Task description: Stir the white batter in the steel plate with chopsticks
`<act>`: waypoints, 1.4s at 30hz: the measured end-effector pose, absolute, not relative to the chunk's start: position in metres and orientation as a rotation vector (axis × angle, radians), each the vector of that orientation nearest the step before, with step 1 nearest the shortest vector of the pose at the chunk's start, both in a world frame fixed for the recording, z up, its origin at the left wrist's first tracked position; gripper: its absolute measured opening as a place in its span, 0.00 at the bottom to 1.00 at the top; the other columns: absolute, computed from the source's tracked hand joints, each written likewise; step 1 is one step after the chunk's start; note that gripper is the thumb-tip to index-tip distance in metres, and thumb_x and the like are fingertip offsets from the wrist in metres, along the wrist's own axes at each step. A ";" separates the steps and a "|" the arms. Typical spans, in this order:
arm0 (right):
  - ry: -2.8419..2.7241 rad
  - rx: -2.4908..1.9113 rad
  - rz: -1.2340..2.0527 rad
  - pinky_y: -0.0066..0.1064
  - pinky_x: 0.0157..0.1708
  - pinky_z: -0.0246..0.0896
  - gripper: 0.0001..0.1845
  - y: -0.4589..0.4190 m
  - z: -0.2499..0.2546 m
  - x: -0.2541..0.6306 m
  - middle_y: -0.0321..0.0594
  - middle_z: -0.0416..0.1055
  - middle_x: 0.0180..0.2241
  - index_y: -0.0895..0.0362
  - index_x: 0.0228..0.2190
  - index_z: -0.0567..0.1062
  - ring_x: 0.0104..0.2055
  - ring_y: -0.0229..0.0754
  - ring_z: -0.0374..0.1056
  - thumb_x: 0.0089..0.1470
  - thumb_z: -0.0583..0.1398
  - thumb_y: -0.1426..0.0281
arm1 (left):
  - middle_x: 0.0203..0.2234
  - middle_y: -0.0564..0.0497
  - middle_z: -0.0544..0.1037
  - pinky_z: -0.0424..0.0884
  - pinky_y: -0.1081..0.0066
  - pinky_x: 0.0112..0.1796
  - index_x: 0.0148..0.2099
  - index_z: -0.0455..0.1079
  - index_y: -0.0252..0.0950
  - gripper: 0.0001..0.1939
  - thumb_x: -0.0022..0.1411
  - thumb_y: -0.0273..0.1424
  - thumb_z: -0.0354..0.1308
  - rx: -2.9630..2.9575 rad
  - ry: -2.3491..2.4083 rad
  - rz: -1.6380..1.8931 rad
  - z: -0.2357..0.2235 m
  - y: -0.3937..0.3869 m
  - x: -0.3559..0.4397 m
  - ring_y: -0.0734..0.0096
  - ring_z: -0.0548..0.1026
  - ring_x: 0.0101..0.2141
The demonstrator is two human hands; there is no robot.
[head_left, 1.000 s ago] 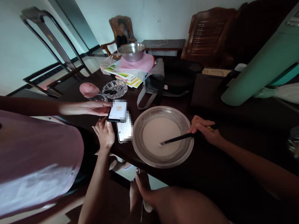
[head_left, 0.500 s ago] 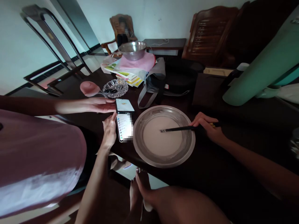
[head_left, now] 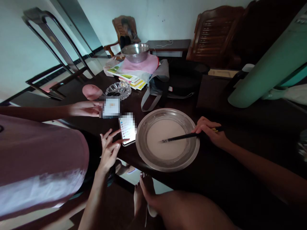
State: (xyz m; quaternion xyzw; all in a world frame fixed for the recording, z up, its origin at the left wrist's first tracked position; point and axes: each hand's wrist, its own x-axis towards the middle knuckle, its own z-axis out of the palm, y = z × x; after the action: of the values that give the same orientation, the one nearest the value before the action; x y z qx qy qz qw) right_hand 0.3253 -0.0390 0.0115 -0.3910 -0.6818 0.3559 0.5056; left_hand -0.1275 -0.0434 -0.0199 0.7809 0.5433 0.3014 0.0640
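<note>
My right hand [head_left: 211,130] grips black chopsticks [head_left: 180,137] near their upper end. Their tips dip into a pale, milky liquid [head_left: 165,151] inside a wide metal basin [head_left: 194,156]. My left hand [head_left: 110,152] has its fingers spread over the lower part of a lit smartphone [head_left: 128,127], which lies on the dark table left of the basin. One fingertip seems to touch its screen. Further left, another person's hand [head_left: 83,108] holds a second smartphone [head_left: 111,107], partly pixelated, above the table.
Behind the phones are a glass ashtray [head_left: 122,91] and a pink rounded object [head_left: 91,92]. A metal bowl [head_left: 136,52] sits on pink cloth and papers, beside a dark bag [head_left: 184,76]. A green cylinder [head_left: 259,70] leans at right. Someone sits on a far chair [head_left: 117,24].
The other person's phone has moved left, away from the lying phone. My left hand has opened and shifted down over the screen. The chopstick tips have swung slightly left and down.
</note>
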 end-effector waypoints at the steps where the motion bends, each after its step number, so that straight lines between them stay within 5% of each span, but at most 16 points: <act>1: -1.626 -0.961 0.835 0.39 0.37 0.65 0.16 -0.039 0.012 0.325 0.37 0.80 0.30 0.49 0.26 0.81 0.35 0.44 0.70 0.64 0.58 0.62 | 0.62 0.43 0.68 0.34 0.39 0.66 0.53 0.78 0.43 0.27 0.73 0.46 0.39 2.350 1.731 0.924 -0.021 -0.041 -0.128 0.48 0.53 0.68; 4: -1.589 -0.969 0.822 0.39 0.37 0.66 0.18 -0.039 0.014 0.325 0.37 0.80 0.29 0.49 0.26 0.80 0.34 0.44 0.71 0.64 0.57 0.62 | 0.64 0.35 0.64 0.44 0.39 0.64 0.66 0.65 0.35 0.33 0.73 0.46 0.34 2.278 1.890 1.044 -0.023 -0.033 -0.126 0.47 0.54 0.66; 7: -1.655 -0.926 0.878 0.39 0.36 0.65 0.19 -0.039 0.014 0.325 0.37 0.80 0.28 0.49 0.25 0.80 0.33 0.44 0.70 0.65 0.57 0.62 | 0.62 0.36 0.66 0.50 0.45 0.64 0.63 0.69 0.36 0.34 0.73 0.46 0.31 2.307 1.818 1.105 -0.024 -0.026 -0.121 0.50 0.56 0.65; 22: -1.576 -1.002 0.797 0.41 0.37 0.66 0.18 -0.038 0.016 0.325 0.37 0.79 0.28 0.49 0.24 0.80 0.33 0.44 0.71 0.63 0.58 0.60 | 0.62 0.38 0.64 0.42 0.40 0.65 0.54 0.74 0.38 0.31 0.73 0.47 0.33 2.335 1.963 0.943 -0.028 -0.023 -0.107 0.45 0.53 0.66; 27: -1.626 -0.973 0.841 0.43 0.37 0.67 0.18 -0.041 0.017 0.322 0.39 0.79 0.28 0.49 0.25 0.80 0.33 0.46 0.71 0.63 0.58 0.58 | 0.56 0.33 0.67 0.50 0.41 0.63 0.58 0.64 0.33 0.25 0.72 0.44 0.38 2.281 1.967 1.155 -0.034 -0.022 -0.110 0.47 0.59 0.63; 42: -1.607 -0.949 0.938 0.40 0.36 0.66 0.21 -0.040 0.016 0.321 0.38 0.77 0.26 0.50 0.23 0.79 0.32 0.44 0.69 0.63 0.57 0.58 | 0.60 0.32 0.65 0.46 0.41 0.64 0.61 0.65 0.32 0.28 0.72 0.43 0.37 2.308 1.951 1.066 -0.035 -0.021 -0.110 0.45 0.56 0.65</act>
State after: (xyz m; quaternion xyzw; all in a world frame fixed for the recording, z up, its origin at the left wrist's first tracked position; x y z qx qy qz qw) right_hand 0.3214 -0.0403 0.0157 -0.3926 -0.6653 0.3882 0.5025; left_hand -0.1099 -0.0213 -0.0351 0.7198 0.6086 0.3324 -0.0315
